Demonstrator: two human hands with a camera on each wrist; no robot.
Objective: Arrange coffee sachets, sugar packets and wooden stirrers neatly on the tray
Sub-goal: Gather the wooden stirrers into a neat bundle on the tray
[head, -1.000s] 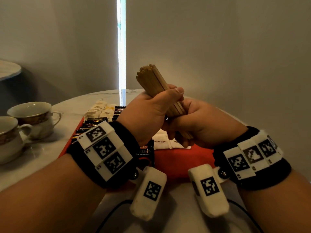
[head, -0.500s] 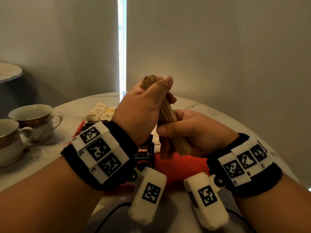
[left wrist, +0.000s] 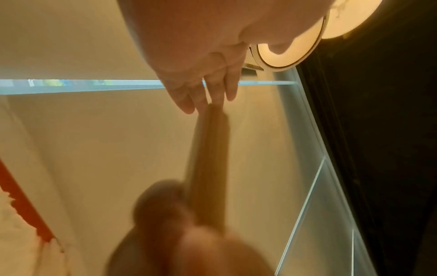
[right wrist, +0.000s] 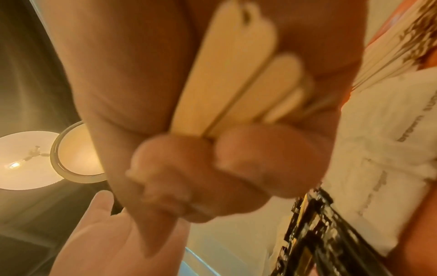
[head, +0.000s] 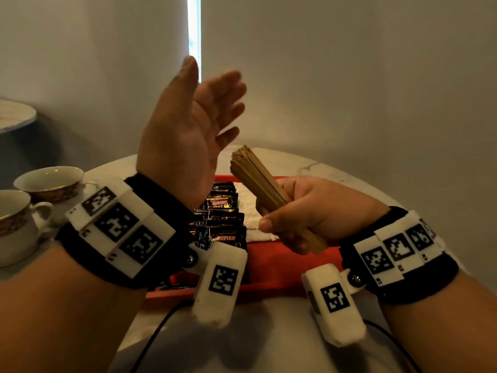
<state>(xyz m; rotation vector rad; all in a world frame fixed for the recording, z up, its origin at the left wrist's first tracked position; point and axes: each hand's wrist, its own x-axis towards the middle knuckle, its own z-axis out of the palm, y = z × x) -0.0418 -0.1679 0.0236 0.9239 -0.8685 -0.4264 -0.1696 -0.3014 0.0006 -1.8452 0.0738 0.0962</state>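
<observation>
My right hand [head: 304, 219] grips a thick bundle of wooden stirrers [head: 258, 179] above the red tray [head: 282, 267], the bundle tilted up and to the left. In the right wrist view the stirrers [right wrist: 227, 78] run through my curled fingers [right wrist: 248, 168]. My left hand [head: 199, 114] is raised above the bundle's top end, palm open, fingers spread and apart from the sticks. Black coffee sachets [head: 220, 214] lie in rows on the tray's left part. White sugar packets [head: 250, 208] lie beside them, partly hidden by my right hand.
Two white teacups [head: 51, 181] [head: 16, 224] stand on the marble table [head: 269, 345] at the left. A dark cable [head: 150, 337] runs across the table's near part. A grey wall stands close behind the table.
My left hand has let go of the stirrer bundle and lifted up, now open. My right hand keeps the bundle and has lowered it slightly to the right.
</observation>
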